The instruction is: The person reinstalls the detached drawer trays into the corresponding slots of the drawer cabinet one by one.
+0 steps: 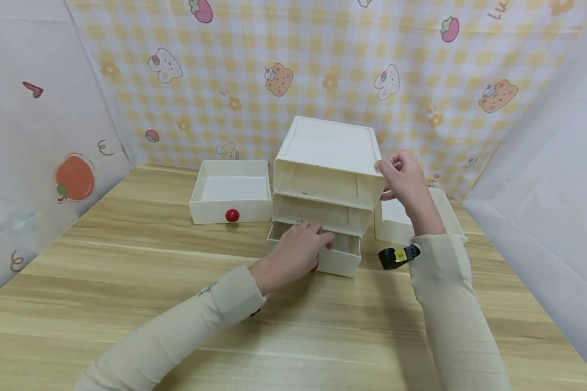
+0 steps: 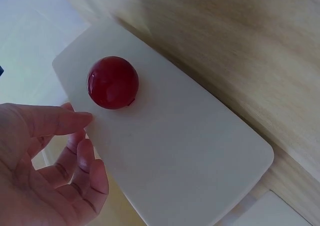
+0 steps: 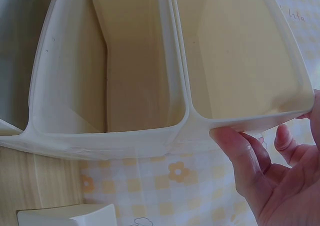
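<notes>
A white three-tier drawer cabinet (image 1: 330,142) stands on the table; its upper two compartments have no drawers in them. The bottom drawer (image 1: 339,263) is partly out of its slot, with a round red knob (image 2: 113,82) on its front. My left hand (image 1: 297,251) pinches the top edge of that drawer's front, thumb outside beside the knob and a fingertip behind the edge. My right hand (image 1: 405,176) holds the cabinet's upper right front corner. In the right wrist view its thumb (image 3: 232,141) lies against the side wall.
A loose white drawer (image 1: 214,212) with a red knob sits on the wooden table (image 1: 127,304) left of the cabinet. Another white drawer (image 1: 393,231) lies to the right, partly behind my right arm. A checked curtain (image 1: 323,60) hangs close behind.
</notes>
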Motion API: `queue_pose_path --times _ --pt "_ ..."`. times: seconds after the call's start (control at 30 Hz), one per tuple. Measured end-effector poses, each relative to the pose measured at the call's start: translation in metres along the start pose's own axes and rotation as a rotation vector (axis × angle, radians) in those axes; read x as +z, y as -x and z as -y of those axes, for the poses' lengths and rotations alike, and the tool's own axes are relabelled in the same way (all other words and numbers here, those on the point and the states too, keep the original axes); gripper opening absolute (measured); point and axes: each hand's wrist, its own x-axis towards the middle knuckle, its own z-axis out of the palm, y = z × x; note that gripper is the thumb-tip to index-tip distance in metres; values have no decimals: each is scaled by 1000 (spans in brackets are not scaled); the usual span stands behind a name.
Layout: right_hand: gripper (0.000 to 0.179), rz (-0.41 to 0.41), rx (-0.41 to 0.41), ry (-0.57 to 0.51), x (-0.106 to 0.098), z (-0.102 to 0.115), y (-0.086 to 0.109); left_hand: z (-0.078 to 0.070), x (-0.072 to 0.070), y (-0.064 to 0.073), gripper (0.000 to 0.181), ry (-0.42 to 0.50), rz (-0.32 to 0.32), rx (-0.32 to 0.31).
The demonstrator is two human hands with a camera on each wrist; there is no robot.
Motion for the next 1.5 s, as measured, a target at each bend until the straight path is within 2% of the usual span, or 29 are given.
queue_pose_path --times 0.27,0.77,1.17,1.5 --pt "22 -5 2 1 0 0 0 1 2 -2 33 -11 -11 10" --pt "22 0 7 0 0 0 0 2 3 -6 34 -7 19 -14" --pt "23 4 -5 -5 1 -1 -1 6 7 -9 34 1 -27 -24" --pt "23 3 -2 5 0 0 0 5 6 -12 33 -24 -33 -17"
